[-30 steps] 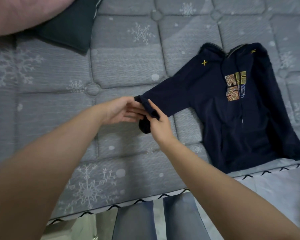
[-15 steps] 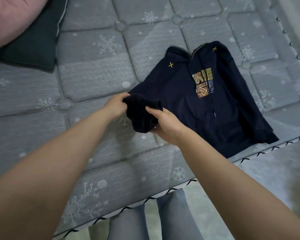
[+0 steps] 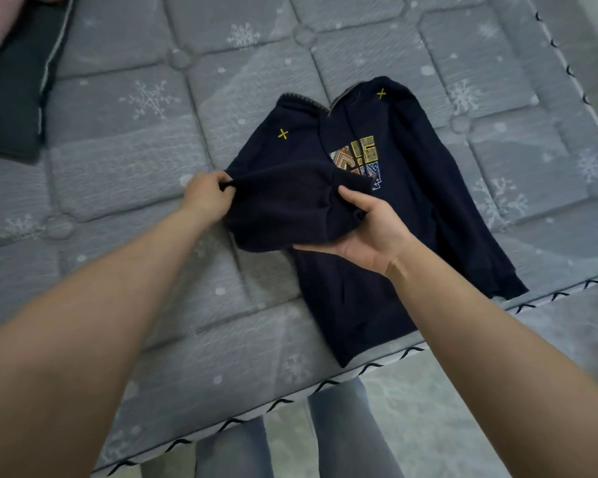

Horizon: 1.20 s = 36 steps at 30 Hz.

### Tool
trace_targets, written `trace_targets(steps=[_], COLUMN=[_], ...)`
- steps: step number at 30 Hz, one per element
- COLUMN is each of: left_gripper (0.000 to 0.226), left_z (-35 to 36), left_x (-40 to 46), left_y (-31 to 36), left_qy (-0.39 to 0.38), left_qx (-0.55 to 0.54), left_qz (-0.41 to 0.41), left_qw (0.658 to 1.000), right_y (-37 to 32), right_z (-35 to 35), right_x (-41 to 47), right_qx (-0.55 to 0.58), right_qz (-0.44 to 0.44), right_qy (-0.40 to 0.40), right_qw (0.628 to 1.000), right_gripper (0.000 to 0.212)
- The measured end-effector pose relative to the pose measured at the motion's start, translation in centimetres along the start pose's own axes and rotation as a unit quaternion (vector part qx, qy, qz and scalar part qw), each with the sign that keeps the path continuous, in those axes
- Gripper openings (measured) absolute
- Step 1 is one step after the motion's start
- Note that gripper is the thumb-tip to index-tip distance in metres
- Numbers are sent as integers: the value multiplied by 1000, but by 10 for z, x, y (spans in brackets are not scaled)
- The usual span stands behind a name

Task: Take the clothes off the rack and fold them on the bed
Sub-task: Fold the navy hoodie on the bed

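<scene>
Both hands (image 3: 208, 198) on hoodie sleeve (image 3: 283, 208)

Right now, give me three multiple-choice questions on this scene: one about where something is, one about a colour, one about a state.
1. Where does the hoodie lie?
A. hung on a rack
B. on the mattress near its front edge
C. on the floor

2. What colour are the small crosses by the hoodie's shoulders?
A. yellow
B. white
C. red

3. What is happening with the sleeve?
A. it lies flat and straight out to the side
B. it is tucked out of sight under the body
C. both hands hold it, folded in over the chest

Answers:
1 B: the hem reaches the mattress's piped edge.
2 A: both stitched crosses show yellow on the navy cloth.
3 C: the left hand pinches the fold, the right hand grips the cuff end, and the sleeve covers part of the chest patch.
</scene>
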<state>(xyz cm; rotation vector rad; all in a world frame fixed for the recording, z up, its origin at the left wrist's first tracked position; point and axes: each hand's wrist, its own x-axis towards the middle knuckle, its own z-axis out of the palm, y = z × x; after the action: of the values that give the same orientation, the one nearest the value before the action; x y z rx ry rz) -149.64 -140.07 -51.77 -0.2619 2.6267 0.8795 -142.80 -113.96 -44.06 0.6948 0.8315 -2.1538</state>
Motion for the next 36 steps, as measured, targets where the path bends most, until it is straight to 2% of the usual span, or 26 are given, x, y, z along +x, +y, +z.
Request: trace_targets(steps=[3, 6, 11, 14, 18, 20, 24, 26, 29, 31, 32, 33, 35, 36], left_gripper=[23, 28, 27, 31, 39, 43, 41, 38, 45, 51, 54, 57, 64, 67], left_z=[25, 46, 72, 82, 97, 109, 130, 142, 169, 192, 204, 216, 239, 250], left_x=[12, 25, 58, 75, 101, 118, 136, 141, 136, 121, 111, 99, 79, 71], left_y=[38, 62, 94, 109, 128, 133, 137, 134, 123, 118, 116, 115, 112, 107], left_qy=[-19, -23, 7, 26, 44, 50, 73, 94, 134, 151, 149, 136, 87, 62], left_qx=[27, 66, 92, 135, 182, 212, 234, 239, 280, 274, 270, 273, 291, 300], left_qz=[17, 12, -3, 11, 28, 32, 45, 42, 86, 153, 186, 218, 260, 262], left_qw=[999, 997, 996, 991, 982, 975, 968, 966, 947, 937, 933, 927, 916, 915], right_y=[-42, -71, -105, -110, -113, -117, -130, -137, -130, -112, -104, -95, -77, -67], right_z=[-43, -77, -144, -182, -223, -243, -269, -281, -283, -275, -267, -264, -259, -259], right_x=[-17, -29, -33, -22, 4, 20, 54, 70, 81, 80, 81, 83, 91, 96], right_qx=[51, 96, 123, 118, 27, -50, -186, -291, -501, -595, -637, -671, -738, -779], right_qz=[-7, -22, -58, -72, -97, -106, -133, -146, -198, -264, -302, -340, -377, -353], right_qy=[-24, -14, 62, 153, 289, 317, 366, 420, 505, 527, 506, 455, 308, 243], right_qw=[998, 995, 989, 979, 952, 941, 902, 847, 675, 546, 497, 476, 468, 457], right_gripper=[47, 47, 43, 40, 31, 26, 51, 56, 53, 64, 67, 68, 68, 68])
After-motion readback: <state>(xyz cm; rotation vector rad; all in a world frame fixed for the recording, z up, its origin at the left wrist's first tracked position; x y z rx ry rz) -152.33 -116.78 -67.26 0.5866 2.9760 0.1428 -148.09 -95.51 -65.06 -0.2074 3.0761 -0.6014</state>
